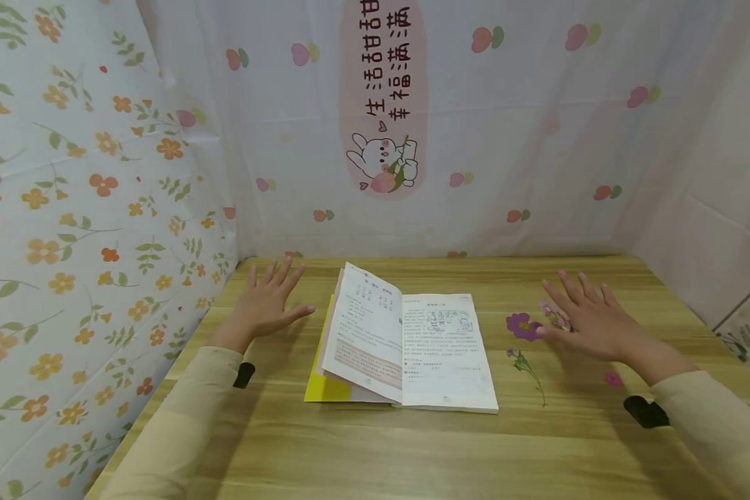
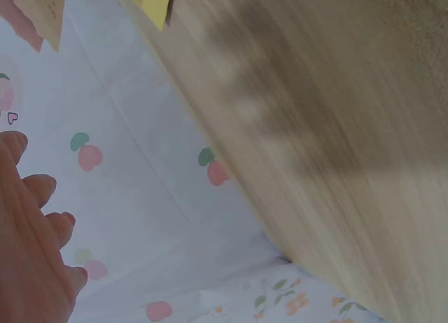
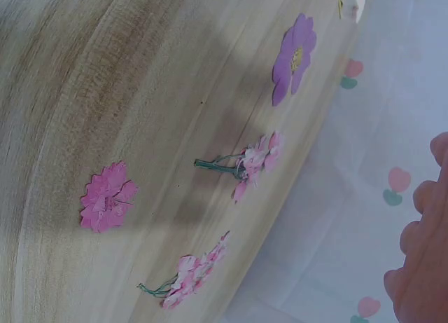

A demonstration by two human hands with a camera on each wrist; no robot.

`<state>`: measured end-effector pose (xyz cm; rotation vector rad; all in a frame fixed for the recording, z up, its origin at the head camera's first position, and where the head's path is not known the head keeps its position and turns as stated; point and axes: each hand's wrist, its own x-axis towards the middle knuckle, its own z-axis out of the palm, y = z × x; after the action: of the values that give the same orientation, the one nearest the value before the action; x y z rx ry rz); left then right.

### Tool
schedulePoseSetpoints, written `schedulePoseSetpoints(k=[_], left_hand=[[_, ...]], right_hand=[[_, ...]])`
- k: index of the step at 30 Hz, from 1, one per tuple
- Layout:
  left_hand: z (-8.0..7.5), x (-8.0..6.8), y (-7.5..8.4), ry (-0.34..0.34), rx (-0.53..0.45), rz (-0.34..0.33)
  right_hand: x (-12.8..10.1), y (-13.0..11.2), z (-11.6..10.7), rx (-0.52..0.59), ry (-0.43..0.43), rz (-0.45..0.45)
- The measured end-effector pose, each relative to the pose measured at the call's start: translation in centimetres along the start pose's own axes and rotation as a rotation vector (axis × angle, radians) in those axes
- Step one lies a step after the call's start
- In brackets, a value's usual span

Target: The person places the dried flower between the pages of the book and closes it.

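An open book (image 1: 444, 375) with printed pages lies on the wooden table, its left pages lifted and fanned above a yellow cover (image 1: 328, 389). My left hand (image 1: 270, 305) hovers left of the book, fingers spread, holding nothing. To the right, my right hand (image 1: 590, 323) is spread above several flat flowers and grips nothing. A purple flower (image 1: 522, 326) shows beside its thumb, and a thin-stemmed sprig (image 1: 525, 364) lies nearer the book. In the right wrist view are a bright pink flower (image 3: 108, 198) and two pale pink sprigs, one with a thick green stem (image 3: 217, 167).
The wooden table (image 1: 375, 451) meets a white printed curtain (image 1: 275, 139) at its back edge. A flowered cloth (image 1: 69, 243) hangs along the left side. Dark wrist-camera pieces (image 1: 646, 412) sit below the sleeves.
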<state>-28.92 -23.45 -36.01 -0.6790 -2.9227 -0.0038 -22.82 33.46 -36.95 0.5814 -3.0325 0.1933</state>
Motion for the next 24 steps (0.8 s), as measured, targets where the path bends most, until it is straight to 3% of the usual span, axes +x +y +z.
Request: schedulePoseSetpoints(k=[12,18,24], left_hand=[[-0.5,-0.1,1.6,0.068,-0.050,0.095],[-0.6,-0.1,3.2,0.089,-0.153,0.190],[-0.4,-0.4,4.4,0.071,-0.255,0.278]], right_hand=[[-0.9,1.1,0.1,0.030,0.013,-0.017],[-2.1,2.1,-0.1,0.054,0.023,-0.003],[-3.3,3.7,-0.1,0.062,0.085,0.025]])
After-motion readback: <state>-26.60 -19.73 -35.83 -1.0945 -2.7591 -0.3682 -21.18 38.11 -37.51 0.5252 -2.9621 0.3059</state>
